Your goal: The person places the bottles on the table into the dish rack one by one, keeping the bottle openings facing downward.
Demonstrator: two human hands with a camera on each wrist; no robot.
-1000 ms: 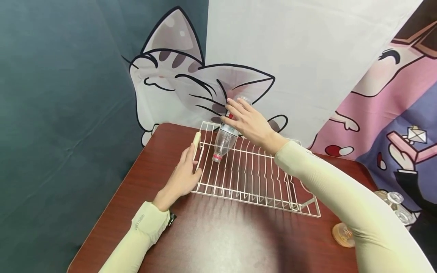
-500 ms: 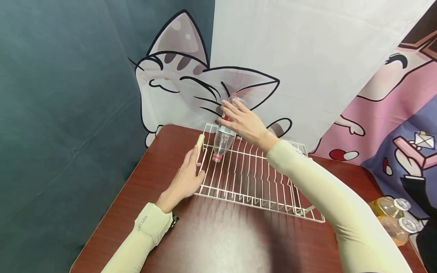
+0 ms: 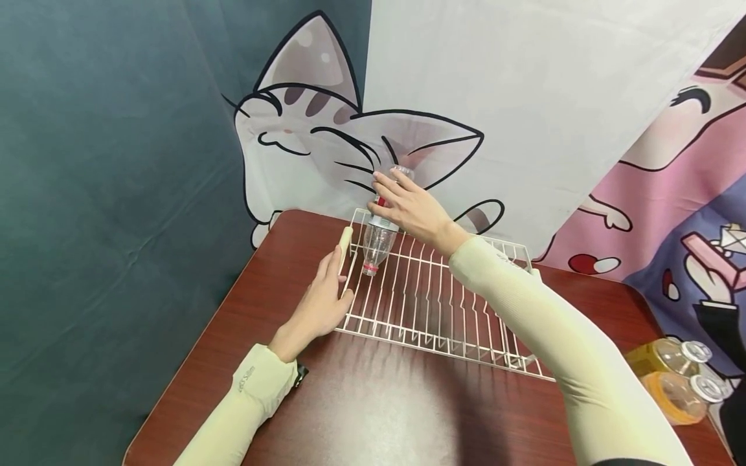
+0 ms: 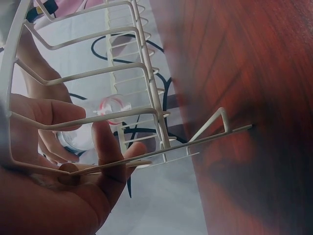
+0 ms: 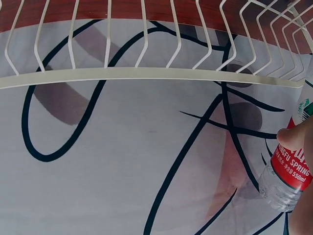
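Observation:
My right hand [image 3: 416, 210] grips a clear plastic water bottle [image 3: 379, 241] with a red label, tipped cap down at the left end of a white wire dish rack [image 3: 443, 353]. Its red cap [image 3: 369, 268] overlaps the rack's wires in the head view. In the right wrist view, the thumb lies across the bottle's label [image 5: 291, 169]. My left hand [image 3: 320, 298] holds the rack's left side by a cream handle [image 3: 346, 239]. The left wrist view shows the left fingers [image 4: 105, 142] around the rack's wire bars, the bottle partly hidden behind them.
A jar with yellow contents [image 3: 658, 357] and an orange-tinted jar [image 3: 670, 396] stand at the table's right edge. Behind the brown table [image 3: 361, 401] hangs a white cloth [image 3: 466, 71] with a cartoon cat. A dark green cloth [image 3: 116, 162] hangs at the left.
The right hand and bottle have shifted slightly left, and the bottle leans less. The left hand keeps its hold on the rack. The jars at right show more fully as the right arm shifts left.

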